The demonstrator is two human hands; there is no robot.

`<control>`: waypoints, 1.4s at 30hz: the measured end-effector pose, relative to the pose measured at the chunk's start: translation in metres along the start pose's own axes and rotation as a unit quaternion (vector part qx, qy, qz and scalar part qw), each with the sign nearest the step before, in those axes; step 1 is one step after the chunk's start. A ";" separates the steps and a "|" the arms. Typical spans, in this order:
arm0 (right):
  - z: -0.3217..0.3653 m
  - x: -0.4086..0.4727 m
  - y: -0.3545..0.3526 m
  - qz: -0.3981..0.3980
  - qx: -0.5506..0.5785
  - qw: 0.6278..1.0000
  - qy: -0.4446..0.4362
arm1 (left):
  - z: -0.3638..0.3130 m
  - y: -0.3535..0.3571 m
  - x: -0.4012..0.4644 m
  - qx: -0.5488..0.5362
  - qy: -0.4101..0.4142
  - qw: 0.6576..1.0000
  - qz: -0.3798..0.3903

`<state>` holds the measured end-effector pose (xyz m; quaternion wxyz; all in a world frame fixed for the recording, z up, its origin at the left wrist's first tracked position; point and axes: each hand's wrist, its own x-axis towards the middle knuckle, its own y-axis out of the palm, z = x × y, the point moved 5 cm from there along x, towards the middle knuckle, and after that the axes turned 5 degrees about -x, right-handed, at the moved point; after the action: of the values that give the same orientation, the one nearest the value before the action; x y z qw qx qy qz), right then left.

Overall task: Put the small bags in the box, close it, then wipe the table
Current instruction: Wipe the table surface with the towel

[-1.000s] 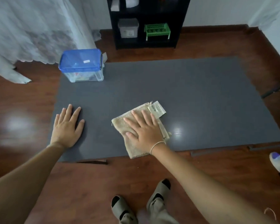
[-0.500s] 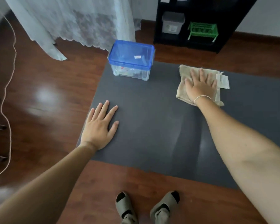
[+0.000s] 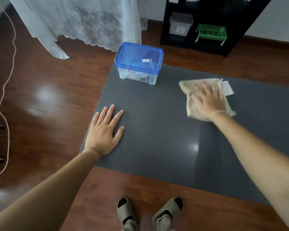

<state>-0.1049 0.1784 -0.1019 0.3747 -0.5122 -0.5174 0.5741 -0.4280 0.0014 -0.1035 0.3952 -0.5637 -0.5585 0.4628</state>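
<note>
A clear plastic box (image 3: 137, 75) with its blue lid (image 3: 138, 56) shut stands at the far left corner of the dark grey table (image 3: 157, 130). Small bags show dimly through its wall. A beige cloth (image 3: 192, 107) with a white tag lies flat to the right of the box. My right hand (image 3: 207, 99) presses flat on the cloth, fingers spread and slightly blurred. My left hand (image 3: 105, 130) rests palm down on the table near its left edge, holding nothing.
A black shelf unit (image 3: 207, 22) with a grey bin and a green basket stands behind the table. A lace curtain (image 3: 83, 22) hangs at the back left. A cord (image 3: 7, 84) trails over the wooden floor on the left. My sandalled feet (image 3: 148, 212) are at the near edge.
My right hand slid the cloth from near the front edge to the far side, then a little back toward me. The left hand stayed flat in place. The view has turned left.
</note>
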 end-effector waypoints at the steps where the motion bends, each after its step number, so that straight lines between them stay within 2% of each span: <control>1: -0.004 0.021 -0.004 -0.004 0.031 0.999 0.044 | 0.000 0.000 0.000 -0.001 0.001 1.000 -0.001; 4: 0.015 0.060 -0.011 -0.004 0.055 0.995 0.081 | 0.001 0.001 0.000 -0.003 0.002 1.000 -0.008; 9: 0.039 0.087 -0.018 -0.014 0.069 0.996 0.060 | 0.001 0.001 0.002 -0.003 0.002 1.000 -0.016; 13: 0.043 0.075 -0.013 -0.022 0.077 0.995 0.056 | 0.002 0.001 0.000 -0.004 0.003 1.000 -0.014; 24: 0.122 -0.078 0.016 -0.030 0.067 0.997 -0.029 | 0.002 0.002 0.001 -0.012 0.004 1.000 -0.006; 29: 0.135 -0.133 0.023 -0.020 0.048 0.991 -0.127 | 0.002 0.003 0.001 -0.025 0.011 1.000 -0.010; 31: 0.115 -0.124 0.022 -0.018 0.039 0.994 -0.100 | 0.002 0.004 0.001 -0.032 0.015 0.999 -0.011; 33: 0.097 -0.102 0.021 -0.020 0.040 0.999 -0.019 | 0.002 0.004 0.002 -0.044 0.018 0.999 -0.016; 35: 0.097 -0.079 0.018 -0.018 0.069 0.996 0.053 | 0.003 0.003 0.002 -0.057 0.020 0.998 -0.020; 37: 0.114 -0.066 0.013 -0.019 0.085 0.993 0.080 | 0.004 0.003 0.002 -0.065 0.023 0.997 -0.024; 39: 0.140 -0.068 0.012 -0.019 0.084 0.995 0.050 | 0.003 0.001 -0.001 -0.077 0.025 0.996 -0.030; 42: 0.175 -0.108 0.020 -0.038 0.056 0.996 -0.064 | 0.008 -0.003 -0.008 -0.097 0.033 0.994 -0.028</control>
<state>-0.2523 0.0347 -0.1103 0.3902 -0.4325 -0.5261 0.6196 -0.4362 -0.0067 -0.1021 0.3697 -0.5985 -0.6026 0.3769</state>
